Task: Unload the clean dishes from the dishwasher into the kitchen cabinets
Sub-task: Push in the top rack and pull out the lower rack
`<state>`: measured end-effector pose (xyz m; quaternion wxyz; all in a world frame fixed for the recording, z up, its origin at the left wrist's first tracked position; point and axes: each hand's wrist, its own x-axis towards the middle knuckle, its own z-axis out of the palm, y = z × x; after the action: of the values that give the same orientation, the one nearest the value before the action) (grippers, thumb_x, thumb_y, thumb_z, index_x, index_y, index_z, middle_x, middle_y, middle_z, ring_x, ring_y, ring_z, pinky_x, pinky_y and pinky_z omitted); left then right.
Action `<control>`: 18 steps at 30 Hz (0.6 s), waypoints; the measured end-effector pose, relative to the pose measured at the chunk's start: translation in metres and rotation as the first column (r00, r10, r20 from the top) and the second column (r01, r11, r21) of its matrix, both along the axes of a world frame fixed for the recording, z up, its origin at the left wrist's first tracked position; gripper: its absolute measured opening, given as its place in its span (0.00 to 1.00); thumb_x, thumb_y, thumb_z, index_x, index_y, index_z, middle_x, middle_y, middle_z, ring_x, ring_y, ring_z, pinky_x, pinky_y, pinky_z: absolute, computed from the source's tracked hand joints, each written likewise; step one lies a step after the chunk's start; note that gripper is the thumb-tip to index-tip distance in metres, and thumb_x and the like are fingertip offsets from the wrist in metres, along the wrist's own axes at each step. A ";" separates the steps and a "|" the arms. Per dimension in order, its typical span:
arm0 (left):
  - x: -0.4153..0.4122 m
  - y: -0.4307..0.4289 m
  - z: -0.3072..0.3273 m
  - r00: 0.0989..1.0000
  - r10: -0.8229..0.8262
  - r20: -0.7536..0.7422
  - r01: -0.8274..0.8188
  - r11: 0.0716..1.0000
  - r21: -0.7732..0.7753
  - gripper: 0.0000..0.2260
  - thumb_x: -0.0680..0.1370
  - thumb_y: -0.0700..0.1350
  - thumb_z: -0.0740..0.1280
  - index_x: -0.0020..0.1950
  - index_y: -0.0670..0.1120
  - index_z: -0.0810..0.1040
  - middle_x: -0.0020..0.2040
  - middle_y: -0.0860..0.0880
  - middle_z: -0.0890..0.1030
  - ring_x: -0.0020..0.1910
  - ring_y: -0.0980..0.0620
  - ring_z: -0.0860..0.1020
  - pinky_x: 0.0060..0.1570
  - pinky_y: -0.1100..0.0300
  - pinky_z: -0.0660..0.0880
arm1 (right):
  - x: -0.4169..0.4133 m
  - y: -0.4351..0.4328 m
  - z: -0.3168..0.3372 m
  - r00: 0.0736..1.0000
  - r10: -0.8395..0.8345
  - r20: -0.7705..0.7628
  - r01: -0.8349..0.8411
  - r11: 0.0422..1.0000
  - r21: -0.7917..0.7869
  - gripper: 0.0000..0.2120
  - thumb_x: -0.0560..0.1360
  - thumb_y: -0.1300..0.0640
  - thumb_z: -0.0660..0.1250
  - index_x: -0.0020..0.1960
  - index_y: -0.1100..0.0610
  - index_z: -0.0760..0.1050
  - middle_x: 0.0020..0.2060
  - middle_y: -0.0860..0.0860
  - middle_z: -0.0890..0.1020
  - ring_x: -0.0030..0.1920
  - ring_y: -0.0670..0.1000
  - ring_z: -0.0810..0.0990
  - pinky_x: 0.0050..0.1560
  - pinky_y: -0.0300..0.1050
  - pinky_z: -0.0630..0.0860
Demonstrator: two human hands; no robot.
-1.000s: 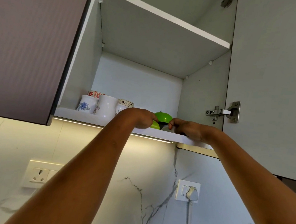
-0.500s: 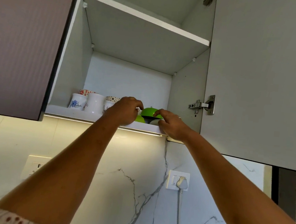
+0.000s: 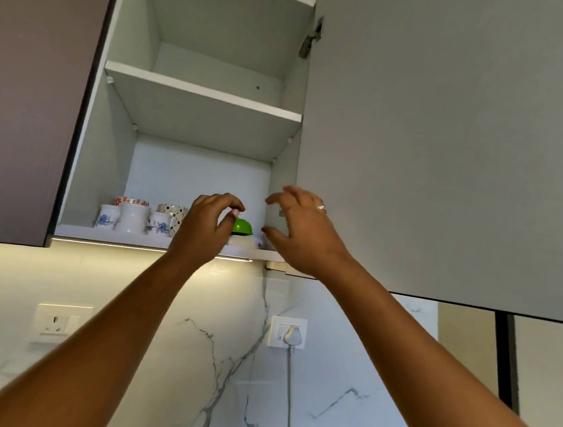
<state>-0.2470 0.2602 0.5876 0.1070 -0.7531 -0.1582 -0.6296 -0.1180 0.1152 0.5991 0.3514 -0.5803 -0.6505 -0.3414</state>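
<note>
A green bowl (image 3: 242, 226) sits upside down on a white dish (image 3: 242, 242) on the lower shelf (image 3: 109, 235) of the open wall cabinet. My left hand (image 3: 205, 226) hovers just left of the bowl, fingers loosely curled and holding nothing. To the bowl's right is my right hand (image 3: 300, 230), fingers spread and relaxed, also holding nothing. Neither hand touches the bowl. Several white mugs (image 3: 132, 218) with blue and red patterns stand at the shelf's left.
The cabinet's grey door (image 3: 452, 143) hangs open on the right, close to my right hand. An upper shelf (image 3: 202, 90) is bare. A closed brown cabinet door (image 3: 27, 85) is on the left. Below are a marble wall, a socket (image 3: 58, 322) and a plugged-in socket (image 3: 288, 332).
Both hands have let go of the green bowl and drawn back from the shelf, fingers opening. The view has tilted up, showing more of the cabinet.
</note>
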 end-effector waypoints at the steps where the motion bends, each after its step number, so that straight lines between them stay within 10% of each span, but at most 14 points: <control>1: 0.007 -0.025 0.003 0.999 -0.031 0.009 0.031 0.999 0.009 0.08 0.80 0.42 0.60 0.54 0.45 0.78 0.52 0.48 0.80 0.56 0.48 0.73 0.49 0.58 0.69 | -0.002 -0.022 0.001 1.000 -0.009 0.003 0.009 0.998 0.062 0.22 0.77 0.48 0.63 0.70 0.50 0.65 0.74 0.51 0.60 0.75 0.54 0.55 0.72 0.49 0.59; 9: 0.044 -0.204 0.029 0.986 -0.165 -0.032 0.167 0.977 0.129 0.10 0.81 0.47 0.59 0.59 0.46 0.75 0.58 0.48 0.76 0.61 0.51 0.70 0.54 0.58 0.71 | 0.017 -0.174 0.019 0.973 -0.202 -0.114 0.230 0.789 0.569 0.19 0.77 0.49 0.60 0.66 0.52 0.70 0.74 0.55 0.61 0.76 0.56 0.54 0.75 0.53 0.45; 15: 0.071 -0.275 0.046 0.973 -0.166 -0.162 0.167 0.986 -0.006 0.13 0.81 0.48 0.57 0.64 0.50 0.71 0.67 0.49 0.70 0.68 0.50 0.64 0.60 0.61 0.60 | 0.067 -0.228 0.019 0.854 -0.247 -0.458 0.472 0.739 0.481 0.35 0.75 0.54 0.62 0.77 0.55 0.50 0.76 0.59 0.53 0.76 0.62 0.50 0.74 0.56 0.52; 18: 0.079 -0.298 0.046 0.962 -0.205 -0.178 0.203 0.979 -0.029 0.14 0.81 0.48 0.57 0.66 0.50 0.69 0.68 0.49 0.69 0.69 0.49 0.63 0.60 0.61 0.60 | 0.085 -0.231 0.002 0.764 -0.038 -0.644 0.325 0.885 0.334 0.36 0.76 0.50 0.65 0.77 0.55 0.50 0.73 0.57 0.61 0.72 0.61 0.61 0.67 0.55 0.66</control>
<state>-0.1679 -0.0379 0.6333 0.0515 -0.8198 -0.0729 -0.5656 -0.0329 -0.1161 0.6009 0.6277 -0.6300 -0.3466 -0.2983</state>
